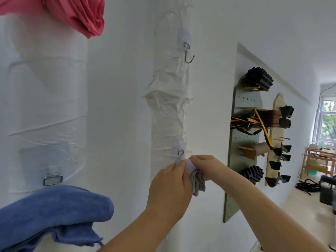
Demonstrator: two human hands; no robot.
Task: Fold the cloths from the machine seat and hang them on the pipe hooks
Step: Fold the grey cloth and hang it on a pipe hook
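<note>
hands: left [170, 180], right [203, 163] pinch grey cloth [197, 180] | at pipe [171, 106] (hook apparently hidden)

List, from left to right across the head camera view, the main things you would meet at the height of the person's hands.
Blue towel → left hand → grey cloth → right hand → green pegboard → wooden pegboard.

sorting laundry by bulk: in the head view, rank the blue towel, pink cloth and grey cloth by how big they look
1. blue towel, though nearest the camera and cut off by the frame
2. pink cloth, also cut off
3. grey cloth, bunched between both hands
</note>
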